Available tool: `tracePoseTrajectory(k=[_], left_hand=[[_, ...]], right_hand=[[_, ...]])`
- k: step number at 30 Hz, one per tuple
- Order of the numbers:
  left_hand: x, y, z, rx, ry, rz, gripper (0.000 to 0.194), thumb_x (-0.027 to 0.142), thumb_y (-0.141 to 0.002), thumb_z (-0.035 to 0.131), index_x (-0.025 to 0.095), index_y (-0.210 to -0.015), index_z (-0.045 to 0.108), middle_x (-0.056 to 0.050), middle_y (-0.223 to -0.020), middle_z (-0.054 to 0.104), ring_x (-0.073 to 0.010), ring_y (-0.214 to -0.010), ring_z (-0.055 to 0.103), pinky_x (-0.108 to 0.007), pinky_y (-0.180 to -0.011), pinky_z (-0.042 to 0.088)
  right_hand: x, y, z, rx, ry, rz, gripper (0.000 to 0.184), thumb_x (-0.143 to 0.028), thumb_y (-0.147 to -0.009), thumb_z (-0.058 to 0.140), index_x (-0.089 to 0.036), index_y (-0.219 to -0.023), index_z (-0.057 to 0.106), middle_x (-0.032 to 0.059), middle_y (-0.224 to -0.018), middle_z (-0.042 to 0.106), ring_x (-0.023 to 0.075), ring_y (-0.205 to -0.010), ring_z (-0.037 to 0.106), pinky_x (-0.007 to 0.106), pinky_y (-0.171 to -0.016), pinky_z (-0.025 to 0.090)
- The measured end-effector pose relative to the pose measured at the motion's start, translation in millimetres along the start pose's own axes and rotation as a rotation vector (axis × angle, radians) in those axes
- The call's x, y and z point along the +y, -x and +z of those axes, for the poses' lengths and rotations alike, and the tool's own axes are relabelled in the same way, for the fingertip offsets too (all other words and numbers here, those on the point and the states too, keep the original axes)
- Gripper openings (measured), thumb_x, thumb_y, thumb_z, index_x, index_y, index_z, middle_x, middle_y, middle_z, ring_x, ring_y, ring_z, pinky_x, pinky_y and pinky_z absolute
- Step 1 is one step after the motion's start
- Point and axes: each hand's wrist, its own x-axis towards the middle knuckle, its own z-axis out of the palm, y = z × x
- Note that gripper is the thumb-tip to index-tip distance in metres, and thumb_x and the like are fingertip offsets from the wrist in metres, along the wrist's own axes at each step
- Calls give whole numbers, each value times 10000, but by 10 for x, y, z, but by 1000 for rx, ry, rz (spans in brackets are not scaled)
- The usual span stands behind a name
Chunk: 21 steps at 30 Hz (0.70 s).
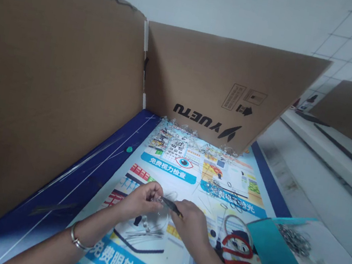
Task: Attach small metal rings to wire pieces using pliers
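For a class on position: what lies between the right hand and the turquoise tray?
Scissors with red handles and a pale loop, in the head view.

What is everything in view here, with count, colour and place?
Pliers-like tool: 1, dark, in the right hand
Clear piece: count unclear, colourless, at the left hand
Printed sheet: 1, white and blue, centre
Blue surface: 1, dark blue, under the sheet
Thin wires: several, silver, below the left hand
Glinting bits: many, clear, sheet's far end
Dark loops: several, black, sheet's right side
Scissors: 1, red-handled, lower right
Teal item: 1, teal, right
Metal pile: 1, grey, by the teal item
Green disc: 1, green, left
Cardboard panels: 3, brown, left, back, far right
Bracelet: 1, silver, left wrist
Hands: 2, bare, over the sheet
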Motion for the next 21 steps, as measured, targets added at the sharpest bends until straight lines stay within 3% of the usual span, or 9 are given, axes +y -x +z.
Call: tracePoseTrajectory(k=[12, 21], left_hand=[[83, 42, -27, -79, -50, -23, 207, 277, -734, 578, 159, -903, 559, 26, -707, 463, -79, -604, 392, -199, -558, 312], [87, 32, -29, -61, -168, -21, 164, 304, -759, 535, 143, -790, 541, 37, -641, 420, -79, -575, 356, -193, -541, 291]], right_hand=[[64, -23, -15, -68, -58, -11, 160, -231, -774, 471, -214, -706, 615, -13, -686, 581, 114, -665, 544, 199, -563, 297], [48, -35, -13, -61, -72, -19, 168, -251, -781, 480, -209, -695, 617, -13, -670, 573, 109, -653, 533, 193, -555, 297]])
